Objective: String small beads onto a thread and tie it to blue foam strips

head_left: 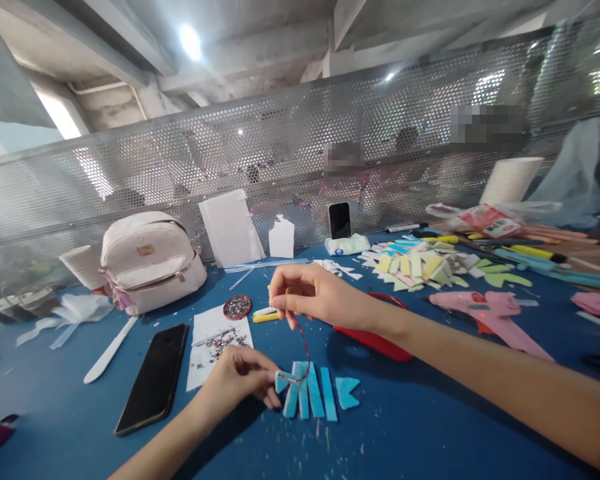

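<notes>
Low over the blue table, my left hand (240,380) is closed, its thumb and fingers pinching the edge of a small light-blue felt piece (283,381). Higher and to the right, my right hand (313,293) is closed in a pinch on a thin red cord (306,340). The cord curves down from those fingertips to the felt piece in my left hand. Just right of that hand lie several blue felt strips (315,393) side by side. A notched blue piece (347,392) is at the end of the row.
Left are a black phone (153,380), a white knife-shaped stick (111,350) and a paper sheet with beads (195,373). A white backpack (153,267) stands behind. A pink glue gun (490,317), red hoop (375,341) and felt scrap pile (420,263) are right.
</notes>
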The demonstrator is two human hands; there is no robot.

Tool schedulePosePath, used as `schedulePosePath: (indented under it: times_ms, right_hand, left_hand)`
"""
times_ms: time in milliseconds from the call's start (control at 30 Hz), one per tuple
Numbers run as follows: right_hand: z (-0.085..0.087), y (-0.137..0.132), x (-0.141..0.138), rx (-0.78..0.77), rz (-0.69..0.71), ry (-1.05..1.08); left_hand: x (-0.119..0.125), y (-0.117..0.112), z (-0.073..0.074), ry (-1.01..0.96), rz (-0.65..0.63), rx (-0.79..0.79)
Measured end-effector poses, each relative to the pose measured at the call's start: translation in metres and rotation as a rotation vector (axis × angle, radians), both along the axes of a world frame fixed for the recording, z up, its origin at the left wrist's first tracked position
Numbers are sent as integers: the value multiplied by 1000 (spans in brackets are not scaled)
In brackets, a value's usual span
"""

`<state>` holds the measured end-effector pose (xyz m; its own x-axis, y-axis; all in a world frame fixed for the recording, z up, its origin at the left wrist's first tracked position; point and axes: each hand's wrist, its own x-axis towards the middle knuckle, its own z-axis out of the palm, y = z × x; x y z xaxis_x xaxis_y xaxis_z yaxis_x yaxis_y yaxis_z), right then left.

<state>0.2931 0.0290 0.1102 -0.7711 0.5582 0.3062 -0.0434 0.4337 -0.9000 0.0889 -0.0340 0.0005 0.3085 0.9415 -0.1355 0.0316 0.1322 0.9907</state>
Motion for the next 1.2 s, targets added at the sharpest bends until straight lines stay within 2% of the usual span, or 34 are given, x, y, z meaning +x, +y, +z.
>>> schedulePosePath:
  times_ms: [100,300,500,733,900,1100,1200]
  right_hand:
    - [-6,2,-3,13,20,-26]
    - [-21,0,-9,173,39,-233]
    - [-33,-4,-13,142,123,-295]
    - [-38,-4,-16,149,143,-315]
    - [-40,-4,-15,30,202,-333]
    - [-38,-1,-15,128,160,-315]
    - [-35,-1,-14,83,209,-328]
  left_hand:
    - [-3,-1,2,-36,5,0]
    - [-3,-3,6,-64,8,26]
    - [-2,-3,2,-94,10,33]
    - [3,-8,5,-95,10,42]
    - [-4,-4,1,-83,45,95]
    - [-7,-3,2,-109,91,117]
    - [-5,-5,3,-126,118,122]
